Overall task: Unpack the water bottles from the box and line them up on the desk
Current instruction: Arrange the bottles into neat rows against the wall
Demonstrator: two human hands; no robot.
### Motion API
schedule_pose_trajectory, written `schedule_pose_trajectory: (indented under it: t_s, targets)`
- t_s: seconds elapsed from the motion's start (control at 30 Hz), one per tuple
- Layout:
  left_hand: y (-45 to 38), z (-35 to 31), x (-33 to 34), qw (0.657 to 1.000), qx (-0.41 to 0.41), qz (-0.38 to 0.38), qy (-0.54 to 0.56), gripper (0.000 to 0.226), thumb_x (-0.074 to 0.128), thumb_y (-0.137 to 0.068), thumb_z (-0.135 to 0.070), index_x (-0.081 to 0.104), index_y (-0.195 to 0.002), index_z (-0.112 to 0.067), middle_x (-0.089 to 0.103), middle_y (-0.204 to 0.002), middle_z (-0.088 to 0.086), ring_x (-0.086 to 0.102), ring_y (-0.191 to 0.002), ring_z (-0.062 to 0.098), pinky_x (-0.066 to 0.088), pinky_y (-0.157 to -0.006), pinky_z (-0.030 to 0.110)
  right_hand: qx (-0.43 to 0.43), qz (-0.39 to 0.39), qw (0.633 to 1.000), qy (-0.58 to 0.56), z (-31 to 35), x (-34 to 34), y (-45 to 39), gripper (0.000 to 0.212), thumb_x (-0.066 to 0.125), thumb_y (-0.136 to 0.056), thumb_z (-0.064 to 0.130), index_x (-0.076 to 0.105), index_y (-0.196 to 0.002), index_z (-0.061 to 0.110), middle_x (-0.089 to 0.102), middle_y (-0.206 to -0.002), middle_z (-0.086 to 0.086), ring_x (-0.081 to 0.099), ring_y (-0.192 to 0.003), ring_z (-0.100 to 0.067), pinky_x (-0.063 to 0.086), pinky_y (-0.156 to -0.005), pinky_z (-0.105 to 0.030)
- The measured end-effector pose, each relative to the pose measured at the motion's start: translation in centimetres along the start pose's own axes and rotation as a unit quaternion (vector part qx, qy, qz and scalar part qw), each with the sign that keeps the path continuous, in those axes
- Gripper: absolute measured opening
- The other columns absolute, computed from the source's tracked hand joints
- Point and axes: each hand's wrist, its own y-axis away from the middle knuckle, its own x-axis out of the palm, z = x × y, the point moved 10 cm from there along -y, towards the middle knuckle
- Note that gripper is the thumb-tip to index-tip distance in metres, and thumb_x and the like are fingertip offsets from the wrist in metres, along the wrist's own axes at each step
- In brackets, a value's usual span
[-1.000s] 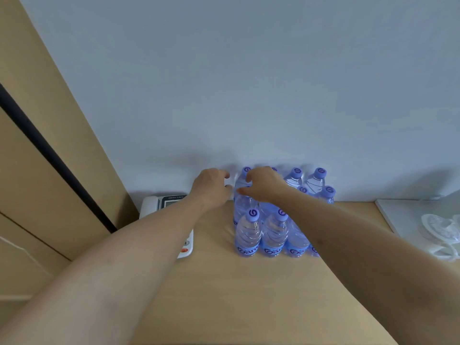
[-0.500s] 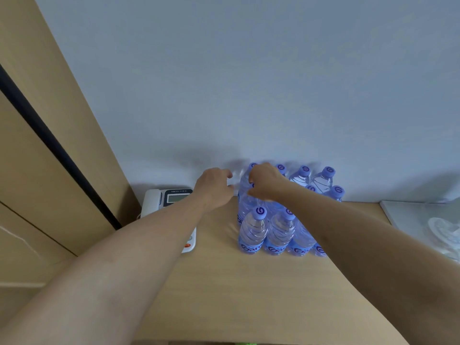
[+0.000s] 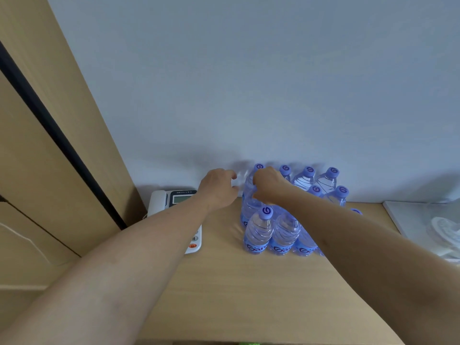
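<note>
Upright, capped water bottles (image 3: 258, 230) cluster against the wall (image 3: 249, 83).

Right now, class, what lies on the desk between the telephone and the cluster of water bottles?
In the head view, only the left forearm crosses above that stretch; the desk between telephone and water bottles shows bare wood.

The water bottles (image 3: 258, 231) at the front of the cluster carry blue labels with white lettering cut off to "Gan". Each purple cap (image 3: 266, 210) bears a white swirl mark. At nine o'clock from them, the desk telephone (image 3: 174, 202) shows a "#" key (image 3: 194, 238); its brand line is too small to read.
</note>
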Motion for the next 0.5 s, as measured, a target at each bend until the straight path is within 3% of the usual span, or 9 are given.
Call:
schedule_pose_trajectory:
  t_s: [0.27,0.5]
  targets:
    - [-0.5,-0.5,-0.2,1.0,0.001,0.005,-0.006,0.04,0.059,-0.091,-0.031,0.059,-0.129,-0.018,0.06,-0.126,0.009,0.054,-0.118,0.027,0.047,-0.096,0.038,0.023,0.004,1.0,-0.009,-1.1,-1.0,0.2,0.043,0.068,-0.074,0.008,0.031,-0.054,0.015,0.031,-0.059,-0.002,0.03,-0.048,-0.015,0.022,-0.039,-0.023]
    - [-0.8,-0.9,0.2,1.0,0.002,0.014,-0.011,0.042,0.06,-0.09,-0.033,0.059,-0.13,-0.018,0.06,-0.127,0.008,0.054,-0.119,0.027,0.047,-0.097,0.038,0.017,0.006,1.0,0.016,-0.3,-0.9,-0.8,0.035,0.071,-0.077,0.009,0.04,-0.062,0.013,0.04,-0.067,-0.003,0.045,-0.058,-0.018,0.034,-0.047,-0.026]
